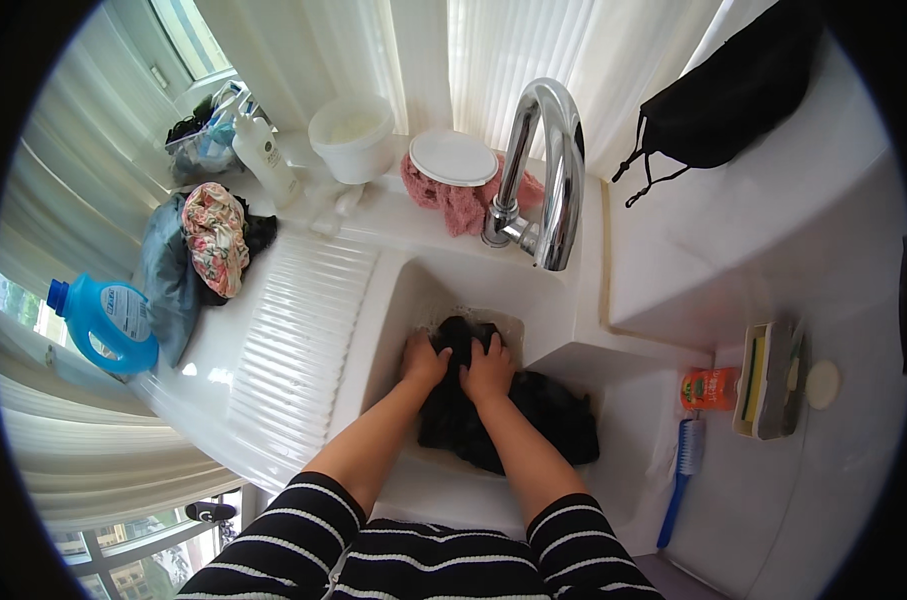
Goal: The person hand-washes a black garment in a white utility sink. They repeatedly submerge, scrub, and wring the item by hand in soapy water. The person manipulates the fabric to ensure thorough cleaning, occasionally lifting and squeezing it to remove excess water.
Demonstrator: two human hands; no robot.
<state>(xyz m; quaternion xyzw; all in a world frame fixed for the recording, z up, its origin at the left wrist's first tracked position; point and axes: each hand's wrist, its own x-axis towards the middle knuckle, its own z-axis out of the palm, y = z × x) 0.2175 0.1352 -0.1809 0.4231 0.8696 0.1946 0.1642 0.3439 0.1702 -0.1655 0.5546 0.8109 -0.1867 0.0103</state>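
Observation:
Both my hands are down in the white sink (388, 325), on a wet black cloth (558, 415) whose exact kind I cannot make out. My left hand (425, 360) grips a bunched part of it from the left, fingers curled into the fabric. Close beside it, my right hand (488, 368) holds the same bunch from the right. Some water shows around the cloth near the far end of the basin. The rest of the cloth lies spread under my forearms and to the right.
A chrome faucet (558, 180) arches over the sink's far side. Left is a ribbed washboard (298, 330), with a blue detergent bottle (108, 325) and piled clothes (178, 265) beyond. A white tub (351, 140) stands behind. On the right lies a blue brush (681, 480).

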